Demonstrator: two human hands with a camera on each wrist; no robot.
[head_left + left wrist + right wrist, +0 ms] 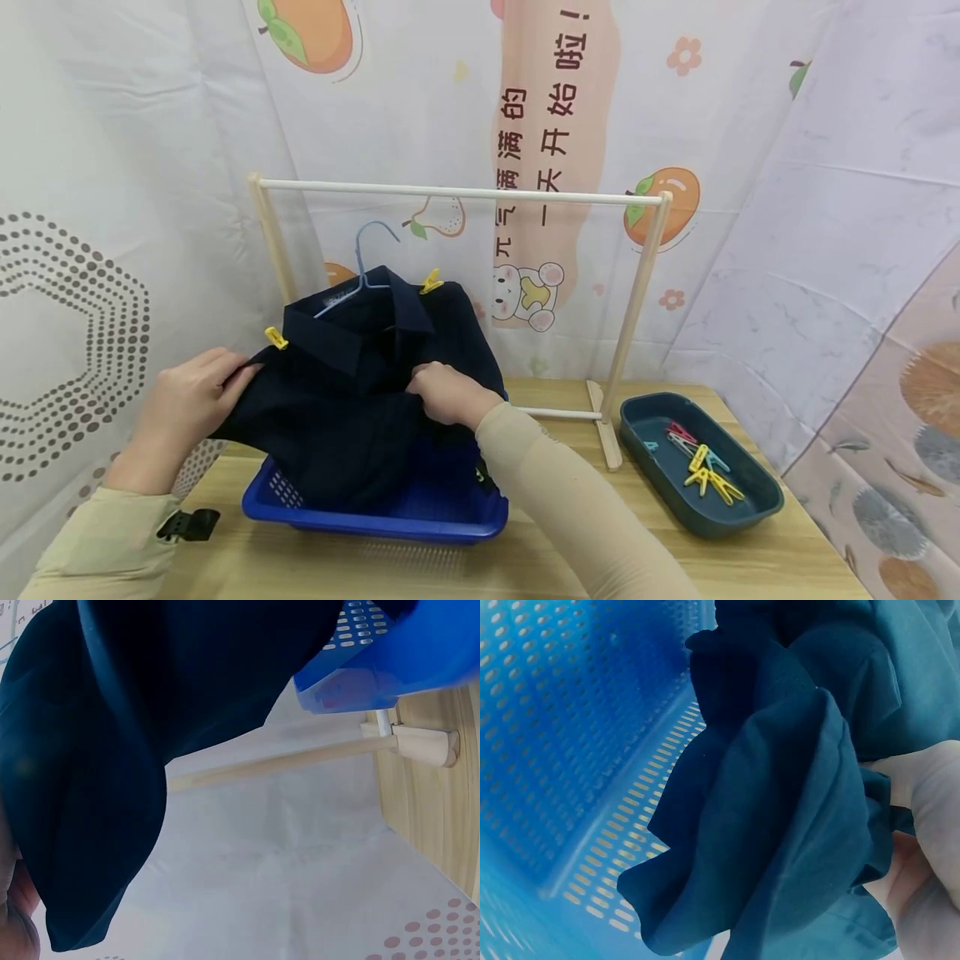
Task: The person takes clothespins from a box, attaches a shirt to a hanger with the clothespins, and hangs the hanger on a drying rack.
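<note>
A dark navy collared shirt [330, 425] is on a light blue hanger [364, 279], its lower part hanging into a blue basket [390, 527]. One yellow clothespin [276, 337] is clipped at the left shoulder and another yellow clothespin [431, 282] at the right. My left hand [197, 392] pinches the shirt's left edge, probably the sleeve, and draws it outward. At the shirt's front my right hand [452, 393] grips bunched cloth, which also shows in the right wrist view, where the fingers [922, 825] are partly covered by folds.
Behind the shirt stands a wooden drying rack with a white rod [465, 192]. A dark green tray [637, 467] at the right holds several coloured clothespins [705, 458]. Printed curtains hang behind and beside the wooden table [555, 533].
</note>
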